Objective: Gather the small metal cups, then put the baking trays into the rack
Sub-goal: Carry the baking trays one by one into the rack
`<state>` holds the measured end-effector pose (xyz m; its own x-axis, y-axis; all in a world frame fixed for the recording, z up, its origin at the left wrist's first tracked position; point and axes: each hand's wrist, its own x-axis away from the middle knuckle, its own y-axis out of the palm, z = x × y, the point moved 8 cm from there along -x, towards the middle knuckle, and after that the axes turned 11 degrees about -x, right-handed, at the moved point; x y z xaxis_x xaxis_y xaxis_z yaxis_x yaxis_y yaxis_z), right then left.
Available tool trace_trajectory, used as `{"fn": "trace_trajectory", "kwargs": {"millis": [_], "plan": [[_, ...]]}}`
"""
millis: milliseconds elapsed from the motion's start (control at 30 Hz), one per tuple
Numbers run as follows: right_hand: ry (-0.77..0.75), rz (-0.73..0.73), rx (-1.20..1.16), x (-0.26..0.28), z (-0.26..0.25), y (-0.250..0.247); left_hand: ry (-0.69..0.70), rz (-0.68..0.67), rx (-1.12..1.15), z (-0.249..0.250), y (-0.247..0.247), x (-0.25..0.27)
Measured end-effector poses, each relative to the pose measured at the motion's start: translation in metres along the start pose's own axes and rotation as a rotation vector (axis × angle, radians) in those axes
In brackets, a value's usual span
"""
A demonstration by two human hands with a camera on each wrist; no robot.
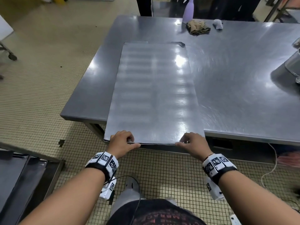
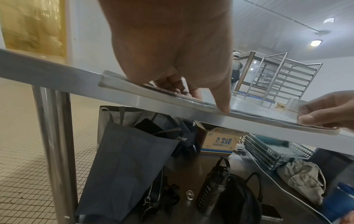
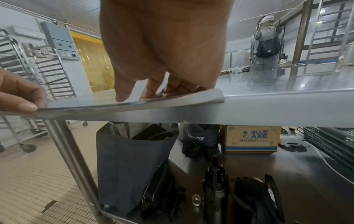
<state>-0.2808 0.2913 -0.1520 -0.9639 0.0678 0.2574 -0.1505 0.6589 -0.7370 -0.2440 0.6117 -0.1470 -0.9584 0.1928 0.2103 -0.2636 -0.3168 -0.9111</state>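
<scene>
- A flat metal baking tray [image 1: 154,93] lies lengthwise on the steel table [image 1: 235,88], its near short edge sticking out past the table's front edge toward the person.
- The left hand [image 1: 121,142] grips the near edge close to the left corner: fingers [image 1: 128,135] curled over the top, thumb stretched along the rim.
- The right hand [image 1: 193,143] grips the same edge close to the right corner, fingers on top and thumb along the rim.
- In the wrist views the near edge sits slightly raised off the table top.
- Another dark tray edge [image 1: 178,43] peeks out under the far end.
- At the table's far side stand a lilac spray bottle [image 1: 188,11], a crumpled brown cloth [image 1: 198,27] and a small grey cloth [image 1: 217,24]; a metal pot [image 1: 293,64] stands at the right edge.
- Below the table, on its lower shelf: a grey tote bag [image 3: 132,163], a cardboard box [image 3: 252,138], a dark bottle [image 3: 215,191] and a backpack [image 3: 254,201].
- Wheeled tray racks [image 3: 55,77] stand on the tiled floor [image 1: 35,88] beyond.
</scene>
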Motion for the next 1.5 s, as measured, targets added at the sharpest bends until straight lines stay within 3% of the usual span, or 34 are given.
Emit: {"fn": "trace_trajectory", "kwargs": {"millis": [133, 367, 433, 600, 800, 1000, 1267, 1500], "plan": [[0.032, -0.088, 0.027, 0.009, 0.005, -0.006, -0.074, -0.067, 0.093, -0.002, -0.002, 0.013], [0.068, -0.188, 0.041, 0.019, 0.014, -0.005, -0.086, -0.149, 0.114, -0.004, 0.003, 0.025], [0.072, -0.122, -0.007, 0.017, 0.016, -0.012, -0.108, -0.110, 0.133, -0.008, -0.003, 0.025], [0.172, 0.201, -0.040, 0.009, 0.042, -0.049, -0.298, 0.201, 0.083, -0.046, -0.031, 0.018], [0.397, 0.189, -0.294, 0.006, 0.066, -0.034, -0.436, 0.055, 0.169, -0.073, -0.019, 0.000], [0.367, 0.186, -0.307, 0.003, 0.046, -0.031, -0.445, 0.064, 0.498, -0.079, -0.003, -0.019], [0.408, 0.226, -0.404, 0.008, 0.054, -0.025, -0.467, 0.105, 0.490, -0.084, 0.000, -0.020], [0.487, 0.294, -0.527, 0.031, 0.067, -0.016, -0.453, 0.061, 0.433, -0.085, 0.003, -0.012]]}}
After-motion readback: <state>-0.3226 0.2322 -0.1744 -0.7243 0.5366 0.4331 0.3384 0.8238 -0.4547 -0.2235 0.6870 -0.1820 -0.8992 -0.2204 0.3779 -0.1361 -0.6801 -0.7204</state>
